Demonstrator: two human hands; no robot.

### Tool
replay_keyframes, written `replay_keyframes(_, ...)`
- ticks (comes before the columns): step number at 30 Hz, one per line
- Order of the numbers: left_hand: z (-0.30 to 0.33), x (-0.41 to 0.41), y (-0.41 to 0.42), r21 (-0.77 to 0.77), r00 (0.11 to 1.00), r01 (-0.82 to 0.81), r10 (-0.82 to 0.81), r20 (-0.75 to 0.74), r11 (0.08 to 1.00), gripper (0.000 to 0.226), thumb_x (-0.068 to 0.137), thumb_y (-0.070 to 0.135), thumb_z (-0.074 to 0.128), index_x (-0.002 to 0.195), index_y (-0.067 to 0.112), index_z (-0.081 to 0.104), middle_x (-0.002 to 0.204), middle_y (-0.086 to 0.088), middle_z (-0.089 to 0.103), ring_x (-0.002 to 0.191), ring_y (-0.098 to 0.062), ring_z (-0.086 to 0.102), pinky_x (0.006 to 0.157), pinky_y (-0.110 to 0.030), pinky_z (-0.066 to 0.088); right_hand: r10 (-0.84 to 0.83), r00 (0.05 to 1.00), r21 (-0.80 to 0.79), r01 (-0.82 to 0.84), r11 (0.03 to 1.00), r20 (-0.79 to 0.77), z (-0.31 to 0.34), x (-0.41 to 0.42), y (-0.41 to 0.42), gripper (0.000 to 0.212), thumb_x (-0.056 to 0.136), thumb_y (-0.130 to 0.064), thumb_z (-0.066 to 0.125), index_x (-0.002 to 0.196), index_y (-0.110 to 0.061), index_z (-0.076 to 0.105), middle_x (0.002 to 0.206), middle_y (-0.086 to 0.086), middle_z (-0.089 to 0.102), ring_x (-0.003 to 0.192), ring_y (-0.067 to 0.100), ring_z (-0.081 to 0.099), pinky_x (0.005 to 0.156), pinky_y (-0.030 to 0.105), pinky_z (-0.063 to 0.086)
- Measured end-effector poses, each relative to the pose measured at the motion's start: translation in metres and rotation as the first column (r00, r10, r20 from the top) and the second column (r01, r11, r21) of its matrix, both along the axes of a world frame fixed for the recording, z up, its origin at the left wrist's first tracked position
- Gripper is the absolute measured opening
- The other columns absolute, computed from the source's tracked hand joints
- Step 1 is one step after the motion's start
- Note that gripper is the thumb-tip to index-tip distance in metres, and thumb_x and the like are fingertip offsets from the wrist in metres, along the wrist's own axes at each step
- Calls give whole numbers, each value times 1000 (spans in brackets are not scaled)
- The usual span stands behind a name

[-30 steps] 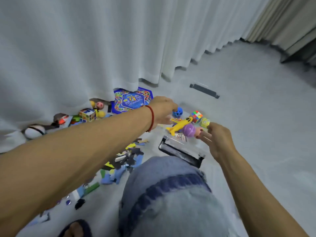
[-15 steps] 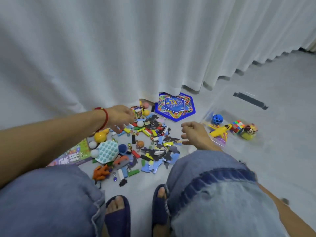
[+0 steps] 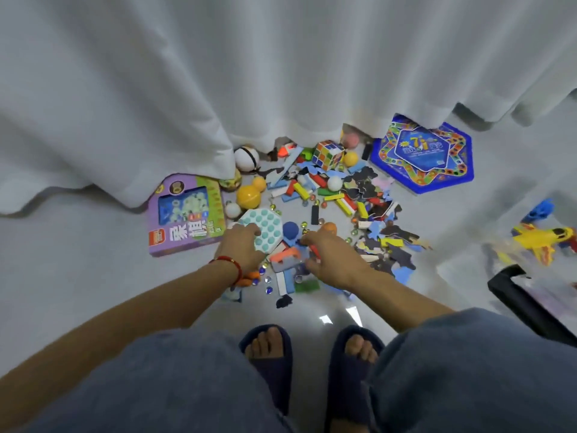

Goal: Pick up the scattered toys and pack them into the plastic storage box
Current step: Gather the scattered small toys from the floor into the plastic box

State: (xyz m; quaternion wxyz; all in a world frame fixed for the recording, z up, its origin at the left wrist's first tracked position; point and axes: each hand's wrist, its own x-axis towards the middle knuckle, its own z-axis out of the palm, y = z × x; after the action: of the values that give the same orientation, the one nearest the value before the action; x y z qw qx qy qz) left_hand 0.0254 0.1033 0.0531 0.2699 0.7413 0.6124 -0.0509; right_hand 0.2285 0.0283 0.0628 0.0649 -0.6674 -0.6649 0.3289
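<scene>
Hands are back from the storage box [image 3: 499,273] onto the toy pile: left hand [image 3: 242,248] spread on the bubble toy [image 3: 265,229], right hand [image 3: 331,257] curled over small pieces, its grip unclear

Home, prob. living rm or bedroom. Long white curtains [image 3: 218,89] down to pale glossy floor [image 3: 78,260]; kids' toys [image 3: 327,195] scattered across it, board game [image 3: 424,154] flat nearby, bare toes in dark house slippers [image 3: 268,348].
</scene>
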Motion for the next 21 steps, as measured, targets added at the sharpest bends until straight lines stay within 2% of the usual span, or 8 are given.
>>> replay_keyframes(4,-35,-10,-3,163,992,-98,83,96,982,56,69,12,69,124,14,58,131,-14,51,117,-36,45,95,-47,45,77,989,100,-90,991,130,-36,-29,40,56,86,-35,62,137,-15,49,137,9,52,127,31,45,99,47,43)
replay_keyframes(6,-50,-13,-5,229,982,-146,114,148,962,59,63,15,74,121,13,60,130,-14,52,116,-36,48,94,-49,45,84,980,115,-106,988,180,-49,-39,63,63,91,-39,58,146,-16,39,148,7,42,142,30,30,111,50,31)
replay_keyframes(8,-64,-15,-8,271,974,-165,114,197,948,62,63,24,79,121,12,59,132,-15,52,119,-35,49,100,-45,42,57,982,67,-70,995,181,-58,-48,82,66,95,-40,55,151,-16,30,152,10,39,148,32,18,116,54,16)
replay_keyframes(11,-72,-18,-12,284,951,-243,170,258,928,63,67,16,81,125,11,58,140,-14,47,129,-30,42,110,-36,32,-73,989,63,65,996,131,-69,-55,103,54,94,-32,57,143,-17,40,136,13,55,141,34,32,117,54,10)
replay_keyframes(13,-69,-17,-12,250,925,-306,225,305,918,58,72,6,71,127,12,57,145,-11,44,134,-27,36,113,-33,29,-166,983,111,157,981,84,-73,-57,109,47,89,-29,62,133,-20,49,120,11,64,125,32,49,115,49,15)
replay_keyframes(15,-65,-17,-12,199,904,-341,262,338,919,56,74,6,63,129,13,56,148,-9,41,137,-24,33,113,-28,25,-246,969,111,247,963,-25,-72,-57,109,44,87,-29,65,128,-20,54,116,8,67,115,30,57,109,45,29)
replay_keyframes(18,-61,-18,-11,148,870,-355,268,413,923,53,77,13,59,130,16,53,146,-9,44,136,-25,40,109,-45,41,-387,868,40,419,907,-311,-57,-54,104,42,86,-25,69,124,-14,58,111,9,69,101,26,65,89,46,52)
replay_keyframes(21,-48,-13,-14,97,838,-368,285,466,925,56,78,1,62,133,10,54,146,-12,46,136,-27,41,106,-48,43,-498,758,-3,548,836,-422,-35,-41,97,37,88,-19,69,123,-10,61,108,8,67,95,21,65,79,37,57)
